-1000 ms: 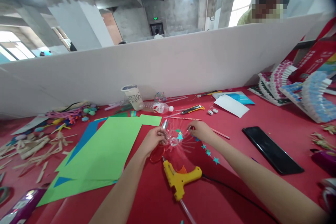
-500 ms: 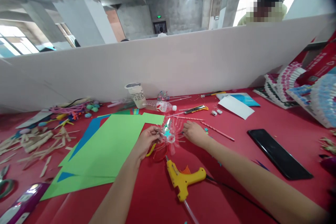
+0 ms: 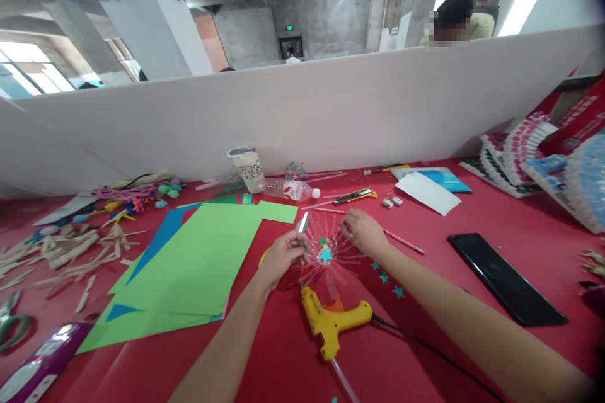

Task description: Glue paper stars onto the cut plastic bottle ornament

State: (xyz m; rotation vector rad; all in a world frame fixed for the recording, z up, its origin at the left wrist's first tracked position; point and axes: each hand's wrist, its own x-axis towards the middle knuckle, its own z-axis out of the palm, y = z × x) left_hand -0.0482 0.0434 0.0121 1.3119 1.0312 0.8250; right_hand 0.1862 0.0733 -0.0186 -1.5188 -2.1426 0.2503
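Between my hands is a clear plastic bottle piece [image 3: 327, 272] cut into strips that splay outward, with a teal star and smaller green stars at its middle. My left hand [image 3: 286, 252] is closed on its left side, fingers pinched together. At its upper right edge, my right hand [image 3: 363, 231] pinches the ends of the strips. Partly hidden by my left hand are scissors [image 3: 304, 221], with a blade pointing away and a yellow handle showing. Just below the plastic lies a yellow hot glue gun [image 3: 331, 324], nozzle pointing away. Several teal stars [image 3: 399, 291] lie under my right forearm.
Green paper sheets [image 3: 189, 264] lie left, near wooden sticks [image 3: 80, 252] and a purple device [image 3: 45, 362]. Behind are a paper cup [image 3: 246, 170], a plastic bottle [image 3: 289, 189] and a utility knife [image 3: 354, 196]. A black phone [image 3: 505, 280] lies right. A white partition [image 3: 302, 116] runs behind.
The bottle piece has turned and moved slightly right, so its splayed strips and star middle show more plainly. Both hands have shifted right with it, uncovering more teal stars.
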